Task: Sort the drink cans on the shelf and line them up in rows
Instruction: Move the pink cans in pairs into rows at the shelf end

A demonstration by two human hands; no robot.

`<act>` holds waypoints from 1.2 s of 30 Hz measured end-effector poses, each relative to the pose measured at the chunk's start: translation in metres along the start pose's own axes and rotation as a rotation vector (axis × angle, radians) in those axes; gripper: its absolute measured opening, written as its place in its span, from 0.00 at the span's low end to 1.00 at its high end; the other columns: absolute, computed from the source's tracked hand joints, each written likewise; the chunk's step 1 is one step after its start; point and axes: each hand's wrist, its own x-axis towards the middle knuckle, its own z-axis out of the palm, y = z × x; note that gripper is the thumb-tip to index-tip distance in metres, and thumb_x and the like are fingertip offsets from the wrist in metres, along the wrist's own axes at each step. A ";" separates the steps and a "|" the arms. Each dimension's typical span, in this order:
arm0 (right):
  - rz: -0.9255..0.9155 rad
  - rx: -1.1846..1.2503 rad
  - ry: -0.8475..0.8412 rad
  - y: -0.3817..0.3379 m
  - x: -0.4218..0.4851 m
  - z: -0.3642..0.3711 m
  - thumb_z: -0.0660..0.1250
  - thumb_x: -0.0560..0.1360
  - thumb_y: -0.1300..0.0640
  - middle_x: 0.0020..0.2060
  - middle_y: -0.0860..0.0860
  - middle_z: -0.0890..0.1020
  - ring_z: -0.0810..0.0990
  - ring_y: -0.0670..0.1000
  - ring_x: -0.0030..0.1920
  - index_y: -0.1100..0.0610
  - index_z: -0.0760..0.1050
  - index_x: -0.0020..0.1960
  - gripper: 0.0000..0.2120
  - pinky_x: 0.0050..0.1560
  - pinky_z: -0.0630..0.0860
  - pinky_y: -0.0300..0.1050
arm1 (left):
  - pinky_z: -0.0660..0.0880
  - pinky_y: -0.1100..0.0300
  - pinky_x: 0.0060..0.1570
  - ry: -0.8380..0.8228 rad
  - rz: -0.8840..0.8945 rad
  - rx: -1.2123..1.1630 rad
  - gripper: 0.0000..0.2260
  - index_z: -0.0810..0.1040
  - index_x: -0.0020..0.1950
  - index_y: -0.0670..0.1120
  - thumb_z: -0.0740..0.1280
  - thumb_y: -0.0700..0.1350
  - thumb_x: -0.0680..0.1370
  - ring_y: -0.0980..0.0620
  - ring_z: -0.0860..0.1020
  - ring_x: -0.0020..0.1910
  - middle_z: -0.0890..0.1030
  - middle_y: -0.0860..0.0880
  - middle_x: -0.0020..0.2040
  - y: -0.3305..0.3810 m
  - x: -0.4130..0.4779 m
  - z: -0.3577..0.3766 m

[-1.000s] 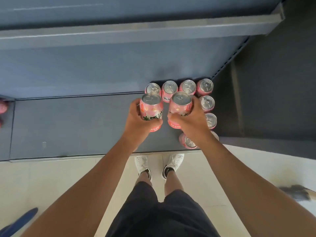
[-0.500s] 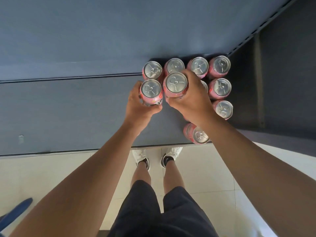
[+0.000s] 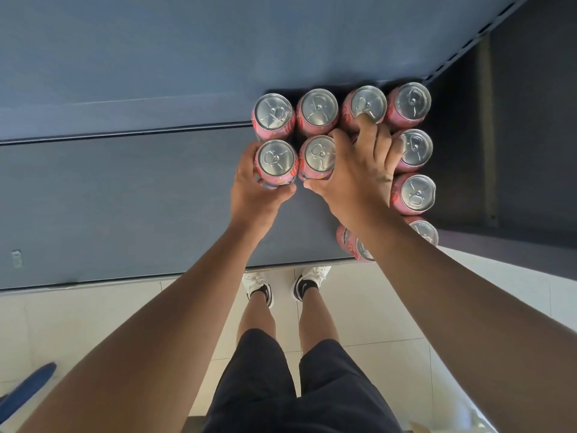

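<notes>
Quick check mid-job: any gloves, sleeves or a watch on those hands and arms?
No. Both the left hand and right hand are bare, no gloves, rings or watch visible. The left forearm and right forearm: no sleeve in view. Below: black shorts, white shoes.

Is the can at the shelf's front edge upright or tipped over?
Tipped over: the front can lies on its side, its pink label facing up.

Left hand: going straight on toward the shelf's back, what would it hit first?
Probably the leftmost back-row can, just beyond the held can in the left hand; depth is unclear.
</notes>
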 end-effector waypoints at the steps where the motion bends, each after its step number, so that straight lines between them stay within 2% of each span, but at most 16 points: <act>1: -0.002 -0.012 -0.013 -0.001 0.001 -0.001 0.77 0.57 0.36 0.67 0.57 0.69 0.62 0.60 0.66 0.51 0.75 0.57 0.34 0.68 0.49 0.59 | 0.78 0.50 0.60 0.006 -0.005 0.010 0.28 0.73 0.58 0.62 0.78 0.40 0.65 0.52 0.80 0.57 0.81 0.55 0.56 0.000 -0.001 0.000; 4: 0.000 -0.017 -0.060 -0.004 0.000 -0.007 0.77 0.59 0.38 0.69 0.57 0.68 0.64 0.61 0.68 0.52 0.73 0.60 0.35 0.70 0.50 0.58 | 0.76 0.57 0.58 0.013 0.006 0.091 0.28 0.71 0.59 0.64 0.78 0.44 0.67 0.57 0.78 0.58 0.80 0.59 0.56 0.003 -0.007 -0.001; 7: -0.005 0.046 -0.036 -0.010 -0.007 -0.019 0.77 0.62 0.42 0.68 0.57 0.69 0.66 0.60 0.68 0.54 0.70 0.67 0.37 0.71 0.55 0.56 | 0.71 0.73 0.51 -0.006 0.020 0.144 0.25 0.72 0.61 0.58 0.78 0.44 0.68 0.61 0.77 0.56 0.80 0.58 0.56 0.009 -0.012 -0.006; 11: -0.057 0.103 -0.026 -0.020 -0.025 -0.039 0.74 0.66 0.45 0.66 0.56 0.72 0.71 0.60 0.65 0.57 0.69 0.69 0.35 0.67 0.65 0.56 | 0.66 0.79 0.45 -0.028 0.018 0.219 0.28 0.69 0.66 0.57 0.77 0.47 0.70 0.59 0.75 0.57 0.76 0.60 0.60 0.024 -0.022 -0.017; 12: -0.058 0.119 -0.039 -0.023 -0.030 -0.045 0.73 0.68 0.46 0.66 0.56 0.73 0.72 0.60 0.65 0.58 0.70 0.69 0.33 0.66 0.67 0.56 | 0.65 0.78 0.46 -0.029 0.008 0.238 0.31 0.67 0.69 0.56 0.77 0.47 0.70 0.59 0.74 0.57 0.74 0.61 0.62 0.030 -0.027 -0.021; 14: -0.062 0.129 -0.058 -0.030 -0.038 -0.057 0.72 0.69 0.48 0.65 0.55 0.74 0.73 0.60 0.63 0.58 0.71 0.66 0.29 0.61 0.70 0.56 | 0.66 0.70 0.51 -0.032 0.006 0.294 0.33 0.64 0.73 0.55 0.76 0.49 0.72 0.59 0.71 0.58 0.71 0.59 0.66 0.040 -0.037 -0.030; 16: -0.075 0.107 -0.080 -0.037 -0.046 -0.070 0.72 0.70 0.49 0.65 0.54 0.75 0.74 0.59 0.62 0.58 0.72 0.65 0.27 0.58 0.72 0.54 | 0.65 0.64 0.55 -0.034 0.035 0.392 0.34 0.63 0.75 0.53 0.75 0.51 0.73 0.56 0.70 0.64 0.69 0.55 0.72 0.050 -0.049 -0.040; 19: -0.114 0.063 -0.135 -0.047 -0.054 -0.089 0.70 0.72 0.48 0.66 0.54 0.75 0.73 0.59 0.65 0.57 0.71 0.67 0.27 0.59 0.71 0.55 | 0.70 0.54 0.58 -0.011 0.078 0.610 0.31 0.62 0.76 0.53 0.70 0.52 0.76 0.49 0.68 0.69 0.66 0.55 0.74 0.064 -0.070 -0.056; 22: -0.157 0.051 -0.225 -0.058 -0.057 -0.108 0.64 0.76 0.49 0.69 0.52 0.71 0.68 0.59 0.69 0.56 0.67 0.70 0.25 0.64 0.67 0.55 | 0.67 0.46 0.65 0.041 0.126 0.811 0.26 0.62 0.75 0.52 0.66 0.52 0.78 0.48 0.65 0.71 0.65 0.54 0.75 0.075 -0.097 -0.072; 25: -0.199 0.029 -0.258 -0.069 -0.061 -0.128 0.60 0.78 0.49 0.72 0.51 0.67 0.65 0.59 0.71 0.54 0.62 0.74 0.26 0.66 0.64 0.55 | 0.63 0.43 0.71 0.083 0.129 0.986 0.25 0.62 0.75 0.52 0.63 0.54 0.80 0.44 0.62 0.73 0.63 0.52 0.75 0.084 -0.124 -0.084; 28: -0.258 0.024 -0.278 -0.081 -0.068 -0.148 0.58 0.79 0.49 0.72 0.51 0.67 0.66 0.59 0.69 0.54 0.62 0.74 0.25 0.67 0.63 0.55 | 0.59 0.42 0.73 0.141 0.073 1.092 0.24 0.58 0.76 0.52 0.60 0.56 0.81 0.42 0.58 0.75 0.60 0.51 0.77 0.092 -0.150 -0.093; 32: -0.398 0.025 -0.299 -0.099 -0.081 -0.171 0.57 0.78 0.51 0.66 0.53 0.72 0.69 0.59 0.66 0.54 0.64 0.73 0.24 0.62 0.66 0.54 | 0.55 0.42 0.75 0.338 -0.086 1.020 0.25 0.55 0.77 0.53 0.57 0.56 0.82 0.42 0.52 0.78 0.54 0.51 0.80 0.104 -0.188 -0.104; 36: -0.579 -0.012 -0.295 -0.124 -0.097 -0.189 0.58 0.78 0.52 0.63 0.53 0.74 0.70 0.59 0.64 0.54 0.65 0.70 0.21 0.59 0.66 0.53 | 0.53 0.43 0.76 0.505 -0.199 0.998 0.25 0.54 0.78 0.53 0.55 0.57 0.82 0.41 0.51 0.78 0.53 0.51 0.80 0.112 -0.226 -0.118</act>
